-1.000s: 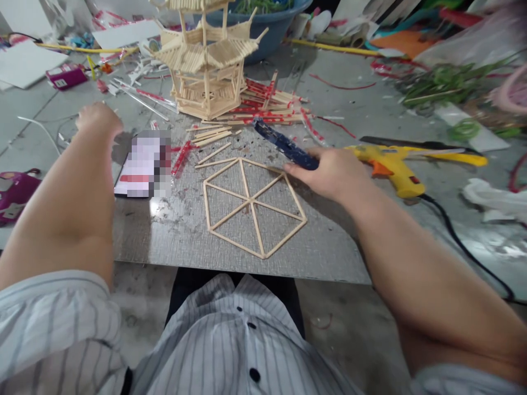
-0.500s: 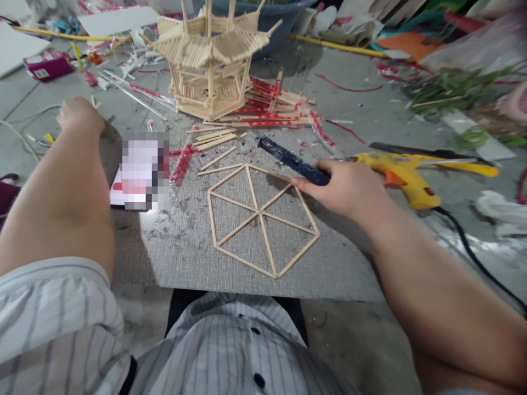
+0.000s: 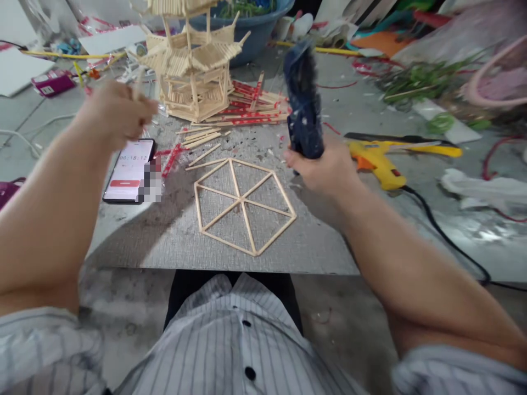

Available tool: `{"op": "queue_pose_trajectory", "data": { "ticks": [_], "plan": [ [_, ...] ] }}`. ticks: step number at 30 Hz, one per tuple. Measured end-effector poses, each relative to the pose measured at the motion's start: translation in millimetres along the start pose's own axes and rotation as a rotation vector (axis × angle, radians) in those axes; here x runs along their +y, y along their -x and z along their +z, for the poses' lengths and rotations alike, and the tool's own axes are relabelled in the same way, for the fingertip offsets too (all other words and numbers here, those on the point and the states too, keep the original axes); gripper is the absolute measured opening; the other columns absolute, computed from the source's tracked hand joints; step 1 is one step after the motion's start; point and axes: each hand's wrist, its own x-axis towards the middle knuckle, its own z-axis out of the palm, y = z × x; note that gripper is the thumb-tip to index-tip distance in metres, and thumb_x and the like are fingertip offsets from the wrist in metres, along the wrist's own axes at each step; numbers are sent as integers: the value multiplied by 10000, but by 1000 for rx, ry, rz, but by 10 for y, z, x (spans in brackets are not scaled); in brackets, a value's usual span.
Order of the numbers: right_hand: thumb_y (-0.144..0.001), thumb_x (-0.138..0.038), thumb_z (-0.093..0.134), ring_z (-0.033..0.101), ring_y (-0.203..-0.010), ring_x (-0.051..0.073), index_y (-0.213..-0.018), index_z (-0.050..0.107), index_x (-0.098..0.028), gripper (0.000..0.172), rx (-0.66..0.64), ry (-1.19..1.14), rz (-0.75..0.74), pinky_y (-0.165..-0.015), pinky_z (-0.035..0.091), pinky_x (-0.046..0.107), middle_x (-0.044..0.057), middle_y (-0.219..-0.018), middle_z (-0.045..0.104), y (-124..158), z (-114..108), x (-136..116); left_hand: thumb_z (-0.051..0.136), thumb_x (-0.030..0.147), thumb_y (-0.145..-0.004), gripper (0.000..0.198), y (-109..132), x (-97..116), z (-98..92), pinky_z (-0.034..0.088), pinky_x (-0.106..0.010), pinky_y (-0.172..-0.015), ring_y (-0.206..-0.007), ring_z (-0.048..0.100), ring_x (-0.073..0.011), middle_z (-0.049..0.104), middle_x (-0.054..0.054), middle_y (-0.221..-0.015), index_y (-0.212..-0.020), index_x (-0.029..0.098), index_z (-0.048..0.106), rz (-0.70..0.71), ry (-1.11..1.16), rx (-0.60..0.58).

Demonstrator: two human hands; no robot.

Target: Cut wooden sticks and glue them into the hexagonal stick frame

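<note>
Left hand (image 3: 115, 112) pinching a pale stick (image 3: 139, 83), blurred, right hand (image 3: 327, 164) wrapped around a dark-blue tool (image 3: 303, 104); steady movements would best spare the hexagonal frame (image 3: 241, 198) nearby.

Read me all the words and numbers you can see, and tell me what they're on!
"00:18:12", on the phone.
Red bar on the phone's screen: any writing is too small to read.
Purple box: its pale markings are too blurred to read.
</note>
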Motion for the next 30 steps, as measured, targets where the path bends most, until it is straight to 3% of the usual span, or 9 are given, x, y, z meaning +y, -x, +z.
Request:
{"op": "queue_pose_trajectory", "data": {
  "ticks": [3,4,6,9,13,16,20,24,30],
  "plan": [
    [-740,-393,690,610,-659,178,-745,602,-253,166,36,-283,-26,-707,532,389,3,-733,641,25,13,-104,607,195,-898,138,567,246,413,193,-143,-565,-446,343,49,409,87,-492,-885,58,604,195,262,-255],
    [-743,-391,696,620,-659,173,-756,614,-255,159,33,-355,-42,-704,542,381,1,-735,648,35,15,-135,598,156,-897,111,719,315,548,174,-130,-520,-412,343,43,428,79,-483,-830,68,588,211,366,-370],
    [-749,-386,720,642,-678,168,-779,624,-268,155,6,-464,-56,-714,561,369,-3,-772,674,50,17,-188,573,83,-892,174,944,438,785,133,-130,-429,-349,334,20,417,69,-450,-722,106,547,202,475,-491],
    [-763,-378,731,645,-679,157,-776,607,-279,158,1,-589,-43,-717,571,360,-3,-834,701,41,19,-231,606,97,-885,305,1114,574,1034,107,-136,-379,-310,287,18,382,67,-427,-601,132,502,240,494,-677],
    [-728,-306,758,635,-652,152,-744,588,-278,173,14,-717,38,-697,573,345,-16,-777,690,-27,13,-194,590,104,-895,372,1150,628,1200,108,-138,-358,-323,268,8,373,59,-437,-548,146,463,216,576,-813],
    [-690,-300,780,631,-643,146,-759,589,-270,205,30,-771,46,-687,572,333,-21,-749,675,-74,3,-132,592,122,-886,295,1083,581,1256,110,-138,-340,-331,273,8,460,32,-506,-602,132,516,191,756,-876],
    [-724,-359,757,651,-688,150,-785,588,-268,201,44,-675,17,-721,572,337,-16,-780,674,-57,11,-126,530,203,-913,174,959,508,1282,183,-133,-335,-346,353,-12,604,-27,-643,-776,132,611,120,986,-902],
    [-762,-360,718,676,-779,180,-801,595,-275,155,40,-494,30,-762,576,359,-5,-815,689,19,40,-217,407,193,-962,315,945,490,1311,283,-152,-352,-364,432,-42,619,-48,-643,-744,120,621,31,1023,-887],
    [-777,-387,687,663,-782,189,-771,587,-274,152,19,-382,-31,-795,569,385,-4,-773,666,62,80,-228,438,99,-970,332,1030,481,1416,461,-174,-527,-533,593,-72,642,-51,-667,-708,81,642,-11,1008,-812]
  ]
}}
